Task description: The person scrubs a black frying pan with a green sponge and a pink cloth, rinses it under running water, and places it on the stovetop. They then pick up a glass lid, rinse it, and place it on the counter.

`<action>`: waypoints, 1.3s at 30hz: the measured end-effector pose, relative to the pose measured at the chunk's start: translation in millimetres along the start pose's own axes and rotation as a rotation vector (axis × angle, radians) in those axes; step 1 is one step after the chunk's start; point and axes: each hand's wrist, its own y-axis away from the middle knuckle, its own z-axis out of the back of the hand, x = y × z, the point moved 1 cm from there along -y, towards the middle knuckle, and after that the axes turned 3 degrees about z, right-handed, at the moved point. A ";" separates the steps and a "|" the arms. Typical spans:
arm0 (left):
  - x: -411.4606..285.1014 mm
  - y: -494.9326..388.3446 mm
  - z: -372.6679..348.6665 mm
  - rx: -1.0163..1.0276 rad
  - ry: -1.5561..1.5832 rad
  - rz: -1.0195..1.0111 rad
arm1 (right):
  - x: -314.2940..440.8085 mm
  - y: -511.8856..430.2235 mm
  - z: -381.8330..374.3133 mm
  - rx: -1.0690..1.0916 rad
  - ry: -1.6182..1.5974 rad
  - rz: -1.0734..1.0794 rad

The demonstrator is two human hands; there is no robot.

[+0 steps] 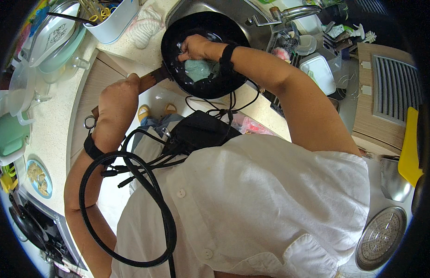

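A black wok (232, 31) is tilted over the near edge of the steel sink, its inside wet and shiny. My left hand (119, 99) is wrapped around the wok's wooden handle (148, 83), whose end with a metal ring (90, 122) sticks out below the wrist. Inside the wok is my right hand (197, 48), fingers curled on a pale green cloth (198, 70) that lies against the wok's surface. The fingertips are partly hidden, so their exact grip on the cloth is hard to see.
Behind the wok is the sink (256, 29) with a chrome faucet (288, 14). A knitted cloth (145, 27) and a white utensil holder (119, 22) stand left of it. Plastic containers (317, 73) crowd the right counter. A coiled black cable (173, 229) hangs before my chest.
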 end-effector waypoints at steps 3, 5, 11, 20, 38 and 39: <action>0.2 0.2 0.1 0.013 0.001 0.007 | 0.9 -0.6 0.5 -0.047 -0.011 0.032; 0.4 0.6 0.0 0.002 -0.005 0.000 | 1.8 0.0 1.4 -0.063 -0.009 0.050; 1.5 -0.2 -0.5 0.053 0.060 0.025 | 2.2 0.5 4.4 0.040 -0.001 -0.017; 1.5 -1.3 1.6 0.048 0.081 0.032 | -1.4 -3.8 1.7 0.066 0.013 0.000; 1.1 -1.6 0.8 0.069 0.073 0.042 | 2.3 -3.0 6.9 0.063 0.029 0.064; 1.1 -1.8 0.6 0.070 0.068 0.043 | 2.2 -3.1 6.8 0.064 0.046 0.048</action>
